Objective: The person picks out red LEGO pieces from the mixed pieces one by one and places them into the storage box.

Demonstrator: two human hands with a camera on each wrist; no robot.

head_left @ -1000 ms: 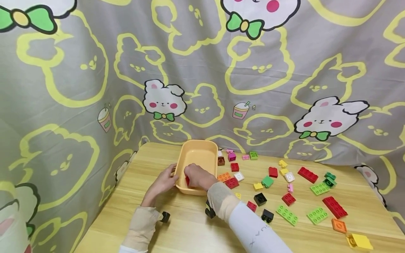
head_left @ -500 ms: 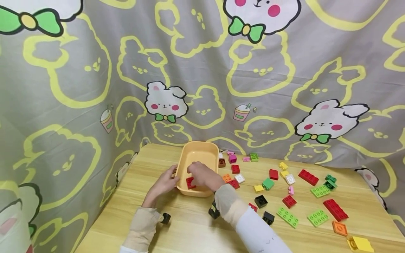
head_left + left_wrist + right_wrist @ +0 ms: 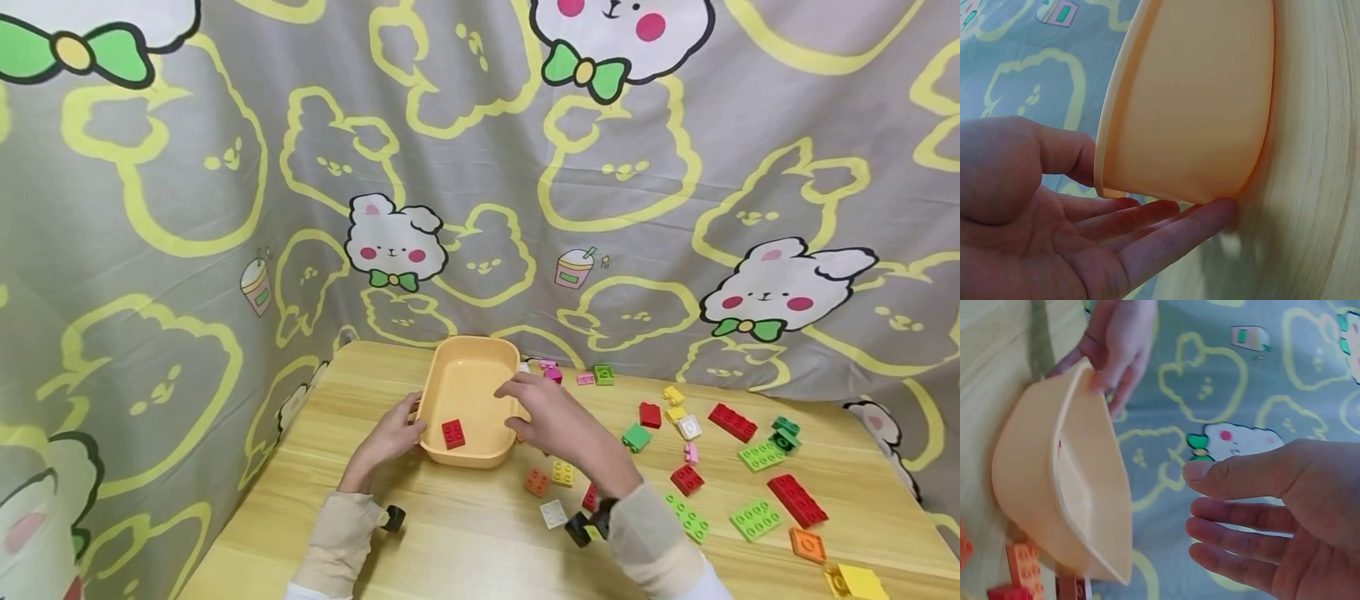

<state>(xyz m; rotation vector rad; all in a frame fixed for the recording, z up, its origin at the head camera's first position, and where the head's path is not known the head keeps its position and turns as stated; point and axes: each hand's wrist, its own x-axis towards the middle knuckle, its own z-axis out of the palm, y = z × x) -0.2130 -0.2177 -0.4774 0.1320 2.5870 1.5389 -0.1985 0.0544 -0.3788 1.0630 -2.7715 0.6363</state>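
An orange plastic tub [image 3: 472,379] stands on the table with a single red toy brick [image 3: 453,433] inside, near its front end. At the tub's left side my left hand [image 3: 390,433] pinches the rim, thumb at the top edge and fingers against the outer wall [image 3: 1191,112]. My right hand [image 3: 551,417] is over the tub's right rim, holding nothing. In the right wrist view that hand [image 3: 1285,519] shows spread, relaxed fingers, apart from the tub wall [image 3: 1029,462].
Loose toy bricks cover the table's right half, among them a long red brick [image 3: 797,500], a light green brick [image 3: 756,518] and a yellow one [image 3: 855,581]. A white brick [image 3: 553,514] lies nearer the front. A patterned curtain [image 3: 480,167] hangs behind.
My right hand has let go of the red brick in the tub and moved right, to the tub's right rim. The left hand stays at the left side.
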